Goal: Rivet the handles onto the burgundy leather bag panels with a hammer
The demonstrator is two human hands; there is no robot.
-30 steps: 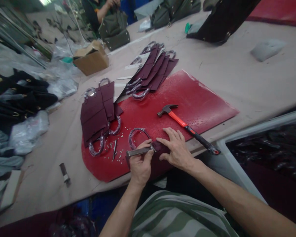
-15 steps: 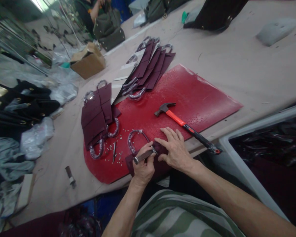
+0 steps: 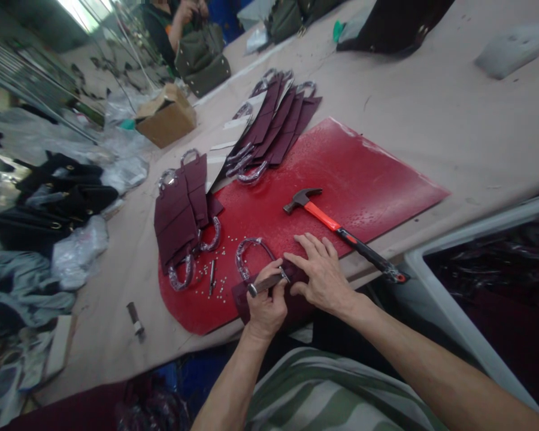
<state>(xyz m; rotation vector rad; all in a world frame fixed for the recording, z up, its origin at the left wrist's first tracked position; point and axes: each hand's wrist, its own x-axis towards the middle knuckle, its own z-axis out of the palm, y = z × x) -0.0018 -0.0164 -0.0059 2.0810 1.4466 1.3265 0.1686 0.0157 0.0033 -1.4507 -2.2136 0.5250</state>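
My left hand is closed round a dark metal punch-like tool, whose end meets a maroon panel with a plastic-wrapped handle. Spread fingers of my right hand rest on the same panel, just right of the tool. The panel lies over the front edge of a red mat. Beyond my right hand, a claw hammer with an orange and black handle lies on the mat. A thin metal rod lies among small pale pieces left of the handle.
Stacks of maroon panels lie at the mat's left and back. A cardboard box, black bags and a small tool are on the left. A white bin stands right. Another person's hands hold a green bag.
The whole view has shifted slightly, so things appear a little further right. My hands keep the same hold on the tool and panel.
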